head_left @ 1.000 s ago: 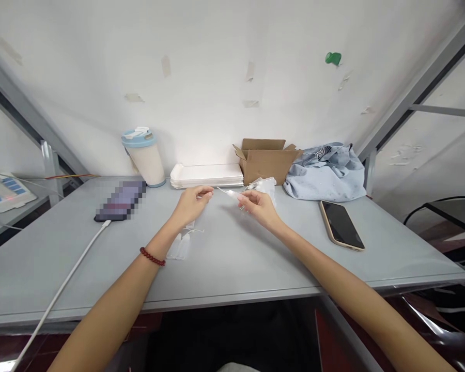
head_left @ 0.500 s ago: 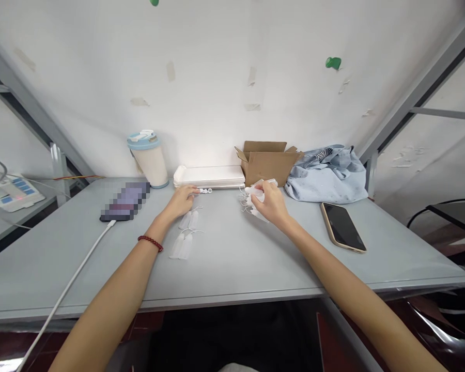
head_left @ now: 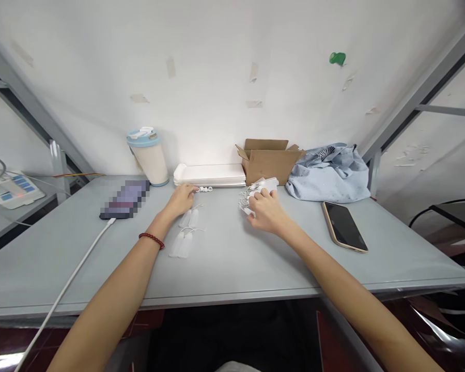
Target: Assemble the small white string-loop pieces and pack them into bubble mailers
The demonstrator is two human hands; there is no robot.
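My left hand (head_left: 182,199) rests on the table with its fingers bent together, the tips beside a short row of small white rings (head_left: 205,189); what the fingers pinch, if anything, is hidden. Nearer to me lie translucent white pieces with thin white cords (head_left: 184,244), sorted in two small groups, one partly behind the left hand. My right hand (head_left: 268,209) is curled over a loose pile of similar translucent corded pieces (head_left: 270,184). A white piece (head_left: 248,211) shows between its thumb and fingers, and more of the pile lies under and behind the hand.
Along the wall stand a cream tumbler with a blue lid (head_left: 149,157), a stack of flat white trays or boxes (head_left: 211,174), an open cardboard box (head_left: 271,164) and crumpled light blue cloth (head_left: 329,178). A phone (head_left: 344,226) lies right; another phone (head_left: 126,200), on a white cable, lies left.
My right hand has turned palm down and lowered over the pile, its fingers now curled in. The left hand has barely moved. The view has shifted slightly.
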